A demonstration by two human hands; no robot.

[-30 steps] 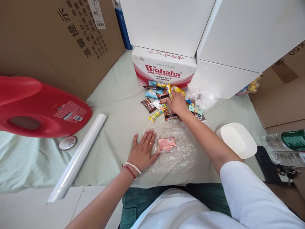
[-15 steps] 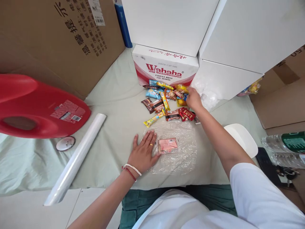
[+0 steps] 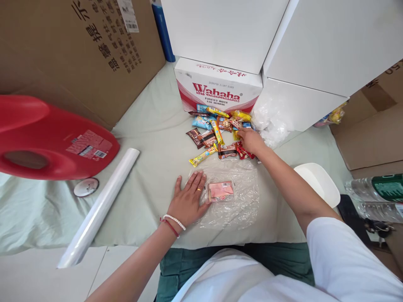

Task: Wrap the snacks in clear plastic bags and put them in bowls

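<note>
My left hand (image 3: 188, 200) lies flat, fingers spread, on the left edge of a clear plastic sheet (image 3: 242, 205) spread on the pale green cloth. A pink snack packet (image 3: 221, 191) rests on that sheet just right of my fingers. My right hand (image 3: 249, 140) reaches forward into a pile of several small snack packets (image 3: 214, 130) in front of a Wahaha carton (image 3: 217, 90). Its fingers touch packets at the pile's right side, above a red packet (image 3: 244, 152). Whether it grips one cannot be made out.
A red plastic jug (image 3: 47, 142) lies at left with a round cap (image 3: 85, 187) below it. A white film roll (image 3: 99, 207) lies diagonally. White boxes (image 3: 315, 46), cardboard cartons (image 3: 78, 50), crumpled plastic (image 3: 270, 121), a white bowl (image 3: 319, 182) and water bottles (image 3: 378, 191) surround the cloth.
My right hand swept from the pile's middle to its right edge, then came back slightly toward the red packets. Some packets shifted. My left hand stayed flat on the sheet.
</note>
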